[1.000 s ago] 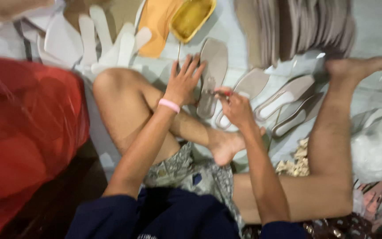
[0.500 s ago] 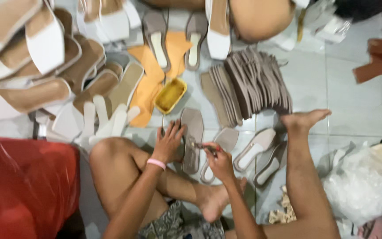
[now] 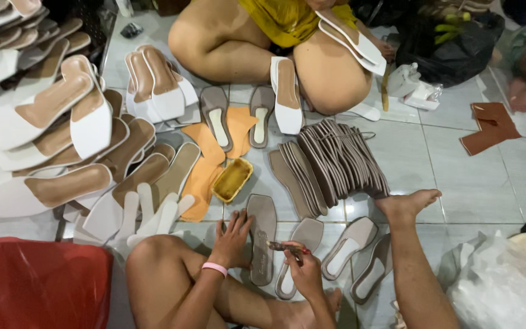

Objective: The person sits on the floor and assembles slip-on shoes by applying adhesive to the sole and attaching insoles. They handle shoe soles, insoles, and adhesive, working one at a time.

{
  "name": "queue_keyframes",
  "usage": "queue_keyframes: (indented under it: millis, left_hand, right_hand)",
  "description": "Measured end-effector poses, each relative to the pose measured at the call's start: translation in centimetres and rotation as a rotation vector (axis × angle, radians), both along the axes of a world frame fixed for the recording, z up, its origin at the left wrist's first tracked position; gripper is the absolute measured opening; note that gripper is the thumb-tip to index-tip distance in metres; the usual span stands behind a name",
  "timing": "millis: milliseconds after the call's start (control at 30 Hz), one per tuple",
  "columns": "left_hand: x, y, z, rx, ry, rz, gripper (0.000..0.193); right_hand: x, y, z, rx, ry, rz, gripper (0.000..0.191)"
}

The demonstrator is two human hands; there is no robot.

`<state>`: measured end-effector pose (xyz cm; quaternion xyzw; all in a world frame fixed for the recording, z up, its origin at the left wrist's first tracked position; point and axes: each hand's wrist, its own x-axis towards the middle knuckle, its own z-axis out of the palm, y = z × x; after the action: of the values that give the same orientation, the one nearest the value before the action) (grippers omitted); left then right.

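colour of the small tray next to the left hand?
Yellow. The small rectangular tray sits on the floor tiles just beyond the left hand; head view.

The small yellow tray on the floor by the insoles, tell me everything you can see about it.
The yellow tray is a shallow rectangular dish with rounded corners, plastic by its look, holding a dull yellowish film. It lies flat and slightly askew on the orange sheets on the tiled floor, just beyond the left hand, which does not touch it.
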<state>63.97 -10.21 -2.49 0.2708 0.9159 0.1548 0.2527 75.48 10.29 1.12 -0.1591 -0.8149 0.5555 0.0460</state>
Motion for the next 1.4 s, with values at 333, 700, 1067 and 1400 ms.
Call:
queue_keyframes:
  millis: [333,700,1067,1400]
  left_hand:
    - [0.4,-0.1,-1.1,0.044,0.018,0.040,0.147]
    - [0.3,0.0,-0.7,0.006,-0.016,0.024,0.149]
    - [0.2,0.0,-0.1,0.023,-0.031,0.030,0.147]
    - [0.6,0.2,-0.9,0.033,-0.021,0.029,0.147]
  right_hand:
    - [0.6,-0.7,-0.2,0.118,-0.011,0.049,0.024]
    - [-0.5,-0.4,1.3,0.154,0.061,0.083,0.024]
    - [0.0,0.3,0.8,0.254,0.021,-0.027,0.022]
    - [1.3,0.5,-0.2,0.278,-0.001,-0.023,0.022]
